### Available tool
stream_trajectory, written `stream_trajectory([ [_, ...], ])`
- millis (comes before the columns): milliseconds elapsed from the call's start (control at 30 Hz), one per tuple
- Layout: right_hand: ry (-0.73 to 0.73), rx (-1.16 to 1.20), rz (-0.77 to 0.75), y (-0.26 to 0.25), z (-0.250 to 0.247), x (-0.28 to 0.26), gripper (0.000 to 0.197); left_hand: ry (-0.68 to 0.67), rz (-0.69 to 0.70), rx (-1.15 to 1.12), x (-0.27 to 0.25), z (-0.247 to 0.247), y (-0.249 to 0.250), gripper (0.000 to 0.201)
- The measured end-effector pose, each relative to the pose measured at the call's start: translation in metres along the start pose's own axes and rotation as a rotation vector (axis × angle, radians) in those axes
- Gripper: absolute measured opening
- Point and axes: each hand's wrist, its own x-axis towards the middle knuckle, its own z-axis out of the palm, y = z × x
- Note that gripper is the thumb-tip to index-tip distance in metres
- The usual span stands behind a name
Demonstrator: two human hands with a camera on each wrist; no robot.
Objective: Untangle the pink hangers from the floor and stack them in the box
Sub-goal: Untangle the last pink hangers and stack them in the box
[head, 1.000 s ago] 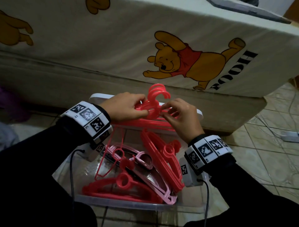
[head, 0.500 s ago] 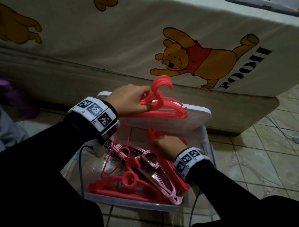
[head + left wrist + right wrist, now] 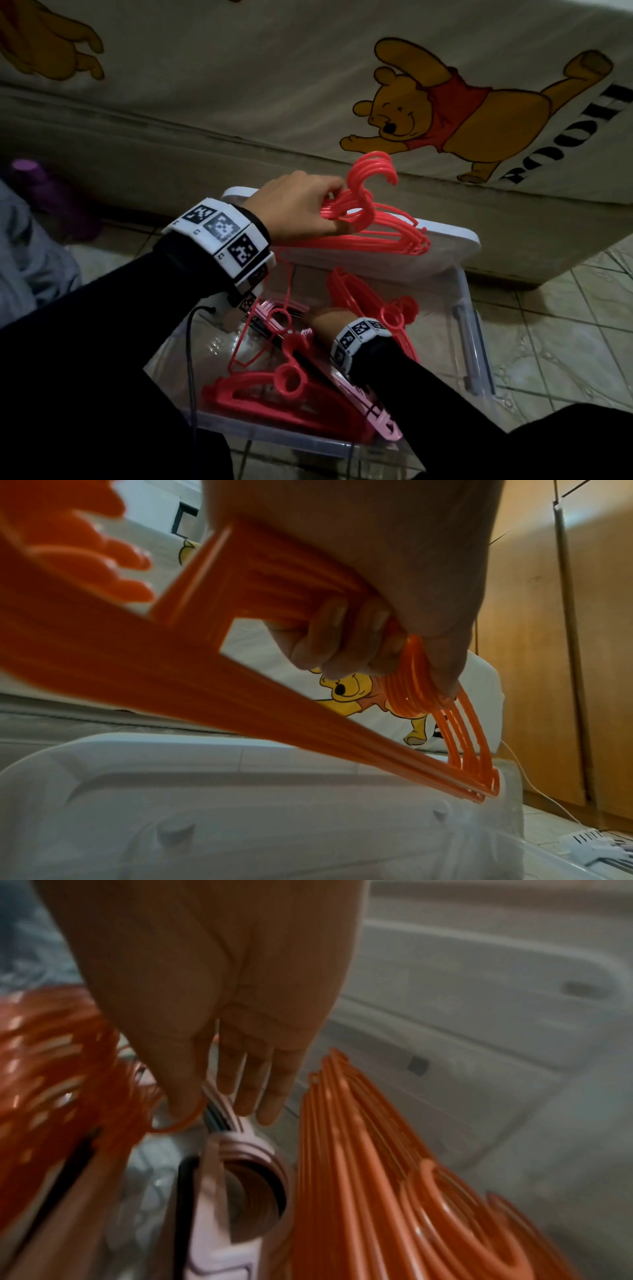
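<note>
My left hand [image 3: 301, 209] grips a bundle of thin coral-pink hangers [image 3: 380, 233] just below their hooks and holds it over the far rim of the clear plastic box [image 3: 471, 342]. In the left wrist view its fingers [image 3: 342, 637] curl round the bundle [image 3: 240, 685]. My right hand [image 3: 325, 320] is down inside the box with its fingers [image 3: 260, 1085] straight, touching pale pink hangers [image 3: 232, 1167] beside an upright coral stack [image 3: 369, 1177]. More coral hangers [image 3: 274, 390] lie at the box's near side.
The white lid [image 3: 448, 246] leans behind the box against a bed draped in a cartoon-bear sheet [image 3: 308, 85]. A purple object [image 3: 51, 192] and grey cloth [image 3: 30, 260] lie at the left. Tiled floor [image 3: 565, 325] lies at the right, with a white power strip [image 3: 603, 850].
My right hand let go of the held bundle and dropped into the box among the hangers. My left hand kept its grip on the bundle above the rim.
</note>
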Motion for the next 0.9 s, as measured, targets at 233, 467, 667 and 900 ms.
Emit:
stream_trajectory([
  [233, -0.073, -0.153, 0.043, -0.004, 0.011, 0.001, 0.028, -0.002, 0.010, 0.004, 0.000, 0.001, -0.003, 0.038],
  [467, 0.060, -0.069, 0.006, -0.003, -0.018, 0.012, 0.029, 0.027, 0.012, 0.052, -0.001, 0.001, -0.004, 0.036],
  [667, 0.143, -0.089, -0.133, -0.017, -0.037, 0.025, 0.031, 0.031, 0.016, 0.077, 0.000, -0.002, -0.003, 0.036],
  [900, 0.251, -0.163, -0.213, -0.027, -0.059, 0.010, 0.020, 0.040, 0.011, 0.089, -0.005, -0.005, 0.000, 0.043],
])
